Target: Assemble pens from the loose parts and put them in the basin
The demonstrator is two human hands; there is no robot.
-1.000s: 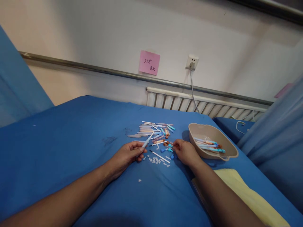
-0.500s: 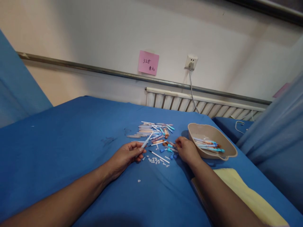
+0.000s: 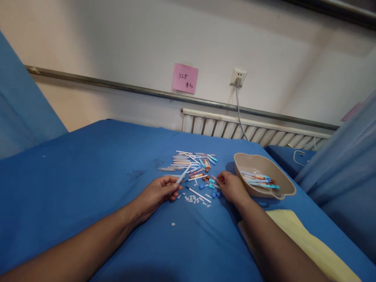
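My left hand is closed around a light blue pen barrel, from whose upper end a thin white tip sticks out. To the right, my right hand has its fingers pinched together low over a cluster of small pen parts; what they grip is hidden. Blue pen pieces and brown ones lie by its fingertips. Between the hands are a white refill with a dark end and several small white plugs. Behind them lies a pile of pen barrels and refills.
A beige basin at the right holds several pens. A yellow cloth lies under my right forearm's side. One white plug sits apart on the blue sheet. A radiator stands behind, along the wall.
My right hand's fingers have shifted slightly among the pen parts, and the brown piece near them shows differently. The left hand keeps holding the barrel. The view has moved slightly.
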